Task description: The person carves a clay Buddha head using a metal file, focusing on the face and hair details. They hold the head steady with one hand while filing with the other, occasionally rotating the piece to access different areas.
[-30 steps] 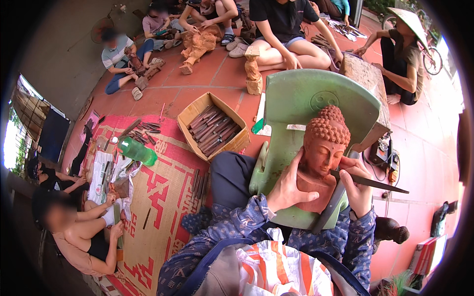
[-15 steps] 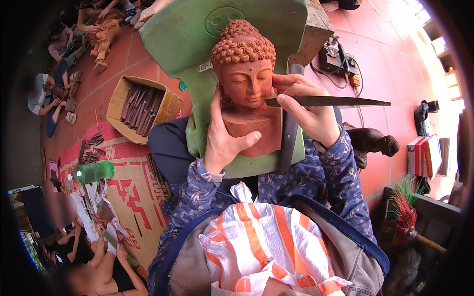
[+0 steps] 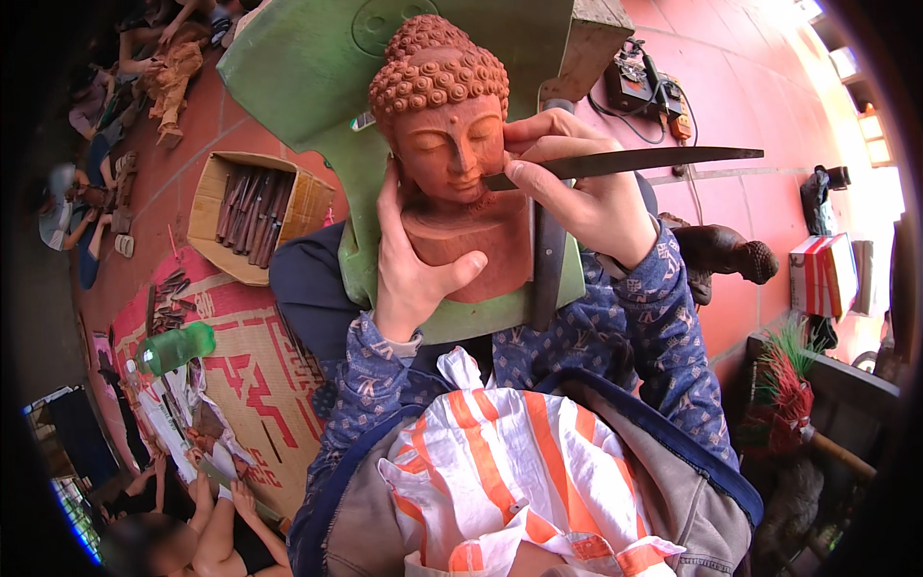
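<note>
A reddish wooden Buddha bust (image 3: pixel 452 144) with a curled-hair crown lies face up, tilted, on a green plastic support (image 3: pixel 308 87) over my lap. My left hand (image 3: pixel 413 255) cups its left-hand cheek and neck, with the thumb spread over the chest block. Against the face's other side, my right hand (image 3: pixel 586 183) grips a long, dark, flat carving tool (image 3: pixel 663 162). Its narrow end touches the face near the corner of the mouth and chin. Beneath that hand, a dark bar (image 3: pixel 548 264) lies along the support's edge.
On the left stands a cardboard box (image 3: pixel 221 255) of dark-handled tools, with a green bottle (image 3: pixel 176 348) on the mat. At right lie a dark carved figure (image 3: pixel 716 252) and a corded power unit (image 3: pixel 639 88). Other people work at the left. A striped cloth (image 3: pixel 538 471) covers my lap.
The bust and both hands now appear slightly higher and further left in view, as does most of the surroundings. The tool's outer end has tipped upward; both grips stay.
</note>
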### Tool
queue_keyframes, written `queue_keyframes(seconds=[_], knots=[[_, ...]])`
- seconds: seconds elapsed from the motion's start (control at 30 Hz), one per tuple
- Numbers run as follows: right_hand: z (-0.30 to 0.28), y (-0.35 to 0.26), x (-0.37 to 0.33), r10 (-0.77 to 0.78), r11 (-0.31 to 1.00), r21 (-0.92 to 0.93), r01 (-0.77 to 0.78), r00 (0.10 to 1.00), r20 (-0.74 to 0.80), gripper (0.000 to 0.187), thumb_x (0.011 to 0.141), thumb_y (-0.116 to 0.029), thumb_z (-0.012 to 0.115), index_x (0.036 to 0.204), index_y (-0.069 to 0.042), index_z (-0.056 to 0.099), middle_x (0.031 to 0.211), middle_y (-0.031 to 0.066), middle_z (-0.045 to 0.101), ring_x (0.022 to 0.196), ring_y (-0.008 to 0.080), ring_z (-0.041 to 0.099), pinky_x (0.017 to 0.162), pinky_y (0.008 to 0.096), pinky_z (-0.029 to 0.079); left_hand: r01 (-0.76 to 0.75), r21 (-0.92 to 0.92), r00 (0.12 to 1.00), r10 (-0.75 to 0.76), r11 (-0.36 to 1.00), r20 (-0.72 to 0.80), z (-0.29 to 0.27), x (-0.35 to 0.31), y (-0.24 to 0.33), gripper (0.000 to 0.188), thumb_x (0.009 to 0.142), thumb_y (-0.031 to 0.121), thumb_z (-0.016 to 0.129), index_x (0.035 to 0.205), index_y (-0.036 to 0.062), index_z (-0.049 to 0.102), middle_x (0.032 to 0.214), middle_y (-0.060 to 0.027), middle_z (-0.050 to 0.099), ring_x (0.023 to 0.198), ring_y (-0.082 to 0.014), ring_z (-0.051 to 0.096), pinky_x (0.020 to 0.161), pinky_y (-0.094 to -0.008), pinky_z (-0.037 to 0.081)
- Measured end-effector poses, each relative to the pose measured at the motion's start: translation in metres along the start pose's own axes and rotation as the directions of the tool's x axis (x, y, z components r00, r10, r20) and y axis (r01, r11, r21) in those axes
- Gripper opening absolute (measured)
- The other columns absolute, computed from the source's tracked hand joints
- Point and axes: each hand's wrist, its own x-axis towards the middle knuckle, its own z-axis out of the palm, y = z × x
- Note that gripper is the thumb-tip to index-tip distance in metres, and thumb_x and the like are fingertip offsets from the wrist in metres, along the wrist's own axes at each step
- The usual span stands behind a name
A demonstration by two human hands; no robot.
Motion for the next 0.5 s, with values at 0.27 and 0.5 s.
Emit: queue_keyframes(seconds=[0.27, 0.5], knots=[[0.0089, 0.0036, -0.0070, -0.069, 0.998, 0.003, 0.069, 0.997, -0.023, 0.017, 0.083, -0.014, 0.075, 0.089, 0.002, 0.073, 0.101, 0.0172, 0.065, 0.092, 0.0233, 0.064, 0.078, 0.0346, 0.052, 0.001, 0.008, 1.000, -0.001, 1.000, 0.007, -0.0007, 0.0003, 0.0008, 0.121, 0.070, 0.034, 0.087, 0.154, -0.0035, 0.010, 0.145, -0.0242, 0.037, 0.133, -0.0308, 0.045, 0.110, -0.0416, 0.041], [0.0020, 0.0013, -0.0019, 0.065, 0.993, 0.104, -0.064, 0.998, -0.013, 0.016, 0.084, -0.013, 0.074, 0.091, 0.002, 0.073, 0.101, 0.0138, 0.065, 0.091, 0.0218, 0.064, 0.077, 0.0318, 0.051, 0.003, -0.023, 1.000, -0.003, 1.000, 0.011, 0.0010, 0.0016, 0.0035, 0.121, 0.070, 0.035, 0.087, 0.154, -0.0034, 0.009, 0.145, -0.0242, 0.038, 0.133, -0.0308, 0.045, 0.110, -0.0413, 0.041]])
